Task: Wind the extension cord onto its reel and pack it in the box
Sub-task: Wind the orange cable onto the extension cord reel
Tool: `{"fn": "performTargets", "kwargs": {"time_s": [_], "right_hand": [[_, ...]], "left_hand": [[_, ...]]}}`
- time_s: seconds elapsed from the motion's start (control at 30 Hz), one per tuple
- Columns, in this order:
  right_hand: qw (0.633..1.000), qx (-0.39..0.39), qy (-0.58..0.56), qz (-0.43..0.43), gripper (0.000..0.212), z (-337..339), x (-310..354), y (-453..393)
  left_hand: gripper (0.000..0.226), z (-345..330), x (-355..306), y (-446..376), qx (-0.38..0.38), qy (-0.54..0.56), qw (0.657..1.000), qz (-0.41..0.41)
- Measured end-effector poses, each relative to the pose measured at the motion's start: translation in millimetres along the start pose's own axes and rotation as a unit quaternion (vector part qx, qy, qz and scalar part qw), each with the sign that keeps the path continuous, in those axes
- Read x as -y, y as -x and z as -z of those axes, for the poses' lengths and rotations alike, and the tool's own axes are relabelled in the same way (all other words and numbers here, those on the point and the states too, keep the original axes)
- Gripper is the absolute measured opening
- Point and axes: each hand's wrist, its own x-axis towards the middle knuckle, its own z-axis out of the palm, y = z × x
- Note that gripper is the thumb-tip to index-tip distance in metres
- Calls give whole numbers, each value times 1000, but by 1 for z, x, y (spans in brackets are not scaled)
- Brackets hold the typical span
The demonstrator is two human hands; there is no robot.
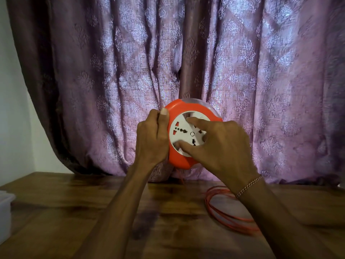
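Observation:
A round orange reel (177, 107) with a white socket face (182, 128) is held up in the air above the table, facing me. My left hand (152, 137) grips its left rim, thumb on the front edge. My right hand (218, 143) lies over the white face, with fingers spread and pressed into its recesses. Loops of thin orange cord (224, 212) lie loose on the wooden table (74, 212) to the right, partly under my right forearm. A strand of cord hangs from under the reel toward the table.
A purple patterned curtain (186, 53) hangs close behind the reel and rests on the table's back edge. A white plastic container (4, 212) sits at the left edge of the table. A pale wall shows at far left.

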Motion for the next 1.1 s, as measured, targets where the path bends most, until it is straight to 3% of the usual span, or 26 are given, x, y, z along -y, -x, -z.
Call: {"fn": "performTargets", "kwargs": {"time_s": [0.2, 0.37, 0.5, 0.6, 0.7, 0.87, 1.1], "right_hand": [[999, -6, -13, -32, 71, -2, 1, 3], [998, -32, -19, -52, 65, -4, 0, 1], [999, -34, -23, 6, 46, 1, -5, -4], [994, 10, -35, 99, 16, 9, -13, -10], [980, 132, -28, 143, 42, 16, -17, -11], [966, 219, 12, 134, 61, 20, -6, -8], [986, 128, 24, 102, 51, 9, -4, -3]], "left_hand": [[44, 0, 0, 1, 7, -12, 1000, -5], [46, -2, 0, 1, 3, -4, 1000, 1], [46, -1, 0, 0, 0, -2, 1000, 2], [46, 2, 0, -1, -7, -1, 1000, 4], [44, 2, 0, -1, -8, 0, 1000, 5], [44, 3, 1, -2, -15, -8, 1000, 6], [48, 0, 0, 0, -9, 4, 1000, 1]]}}
